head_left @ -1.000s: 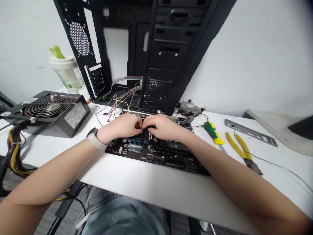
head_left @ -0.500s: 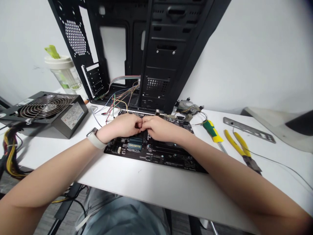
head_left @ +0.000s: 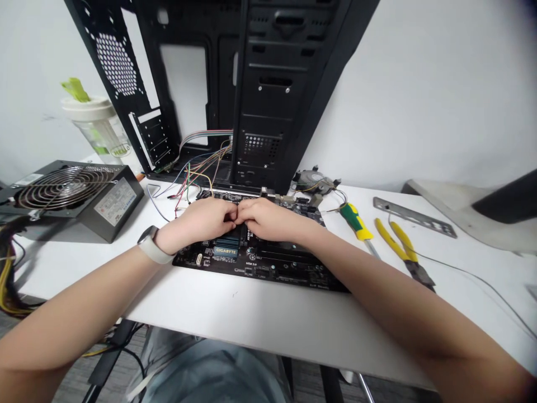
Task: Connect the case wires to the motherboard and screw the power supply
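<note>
A black motherboard [head_left: 268, 268] with a blue GIGABYTE heatsink [head_left: 225, 251] lies flat on the white table, close to its front edge. Over the middle of the board, my left hand [head_left: 207, 218] is closed, its fingers curled down and pressed together. My right hand [head_left: 268, 219] meets it there, also closed, with fingertips touching or nearly touching the left ones. Whatever the fingers hold or press is hidden beneath the hands. Loose thin coloured wires [head_left: 197, 173] from the case end just behind my left hand.
An open black computer case [head_left: 268, 112] stands behind the board. On the left sit a power supply [head_left: 75, 196] and a lidded cup [head_left: 98, 126]. To the right are a CPU fan [head_left: 314, 180], a screwdriver [head_left: 356, 219], pliers [head_left: 403, 246] and an I/O shield [head_left: 413, 215].
The whole view has shifted, so everything appears slightly farther left. Both hands stay closed together over the same part of the motherboard, with hardly any movement against it.
</note>
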`<state>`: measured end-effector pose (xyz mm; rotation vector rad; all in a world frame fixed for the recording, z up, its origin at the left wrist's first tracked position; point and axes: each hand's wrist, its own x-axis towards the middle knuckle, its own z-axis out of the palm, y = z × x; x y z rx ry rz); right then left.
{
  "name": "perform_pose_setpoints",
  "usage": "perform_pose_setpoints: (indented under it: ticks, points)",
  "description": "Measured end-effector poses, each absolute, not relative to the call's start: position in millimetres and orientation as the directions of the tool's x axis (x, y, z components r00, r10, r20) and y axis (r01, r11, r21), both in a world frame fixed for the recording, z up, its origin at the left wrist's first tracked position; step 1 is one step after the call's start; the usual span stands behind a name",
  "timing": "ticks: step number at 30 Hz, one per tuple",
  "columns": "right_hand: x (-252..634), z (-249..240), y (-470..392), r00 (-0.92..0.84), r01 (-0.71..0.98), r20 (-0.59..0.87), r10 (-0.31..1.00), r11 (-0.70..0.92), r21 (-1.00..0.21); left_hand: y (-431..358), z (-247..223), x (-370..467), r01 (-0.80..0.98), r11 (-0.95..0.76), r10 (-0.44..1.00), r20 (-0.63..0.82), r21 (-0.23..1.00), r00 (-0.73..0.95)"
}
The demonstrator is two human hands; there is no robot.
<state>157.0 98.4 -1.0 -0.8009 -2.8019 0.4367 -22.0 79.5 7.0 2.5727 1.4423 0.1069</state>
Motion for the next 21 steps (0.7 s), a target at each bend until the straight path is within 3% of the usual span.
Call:
perform_pose_setpoints:
  ticks: [3, 8, 13, 15, 17, 21]
  points:
    - [163, 13, 97, -0.819, 0.484, 0.155, 0.553, 0.809, -0.333, 76, 9, -21, 0.852, -0.498, 0.862, -0.013, 0.163, 0.506]
    - [184, 57, 81, -0.69, 0.548, 0.407, 0.599, 0.799, -0.248, 73, 15, -23, 0.858, -0.478, 0.876, 0.026, 0.188, 0.482]
    - [209, 92, 61, -0.637, 0.6, 0.53, 0.56, 0.792, -0.116, 53, 15, -13, 0.841, -0.526, 0.838, 0.246, 0.13, 0.487]
    - [216, 99, 56, -0.637, 0.611, 0.566, 0.524, 0.79, -0.043, 36, 8, -2, 0.754, -0.651, 0.733, 0.333, 0.09, 0.593]
    - [221, 105, 51, -0.638, 0.616, 0.594, 0.491, 0.787, 0.011, 14, -2, 10, 0.562, -0.825, 0.54, 0.381, 0.064, 0.75]
    - [223, 114, 37, -0.612, 0.65, 0.618, 0.494, 0.759, 0.035, -21, -17, 26, 0.267, -0.96, 0.183, 0.541, -0.08, 0.821]
